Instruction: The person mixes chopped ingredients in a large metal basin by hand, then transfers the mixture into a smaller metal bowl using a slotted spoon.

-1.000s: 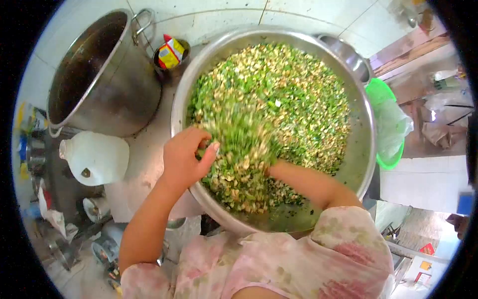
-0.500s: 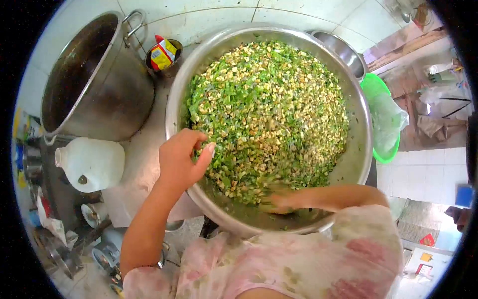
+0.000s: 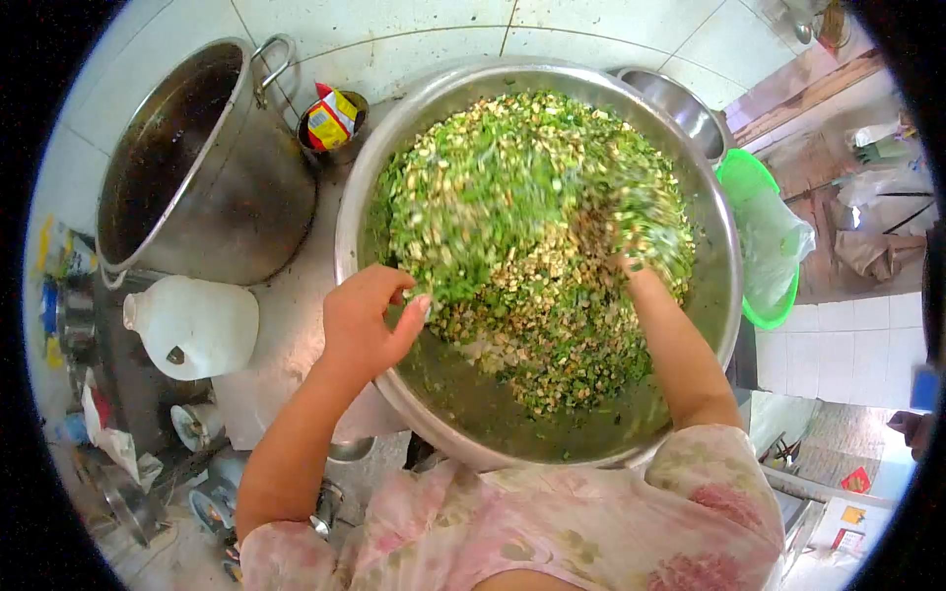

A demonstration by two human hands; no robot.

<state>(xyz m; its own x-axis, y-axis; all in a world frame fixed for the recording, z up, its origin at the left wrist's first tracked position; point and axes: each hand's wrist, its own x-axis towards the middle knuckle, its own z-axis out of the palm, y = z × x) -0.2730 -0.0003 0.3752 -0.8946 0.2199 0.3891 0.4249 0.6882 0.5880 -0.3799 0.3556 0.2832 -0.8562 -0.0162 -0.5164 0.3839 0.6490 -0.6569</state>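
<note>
A wide steel basin holds a big heap of chopped greens mixed with small pale diced pieces. My left hand is closed over the basin's left rim, thumb inside and near the mixture. My right hand is sunk in the right side of the heap; its fingers are hidden under chopped pieces. Around it the mixture is blurred by motion. Bare metal shows inside the basin along the side nearest me.
At the left stands a deep steel pot with a white plastic jug before it. A small bowl with a red-and-yellow packet sits behind. Another steel bowl and a green basket with a clear bag are at the right.
My right hand has moved from the basin's near side forward and right into the heap. The mixture has been pushed away from the near wall. My left hand stays on the rim.
</note>
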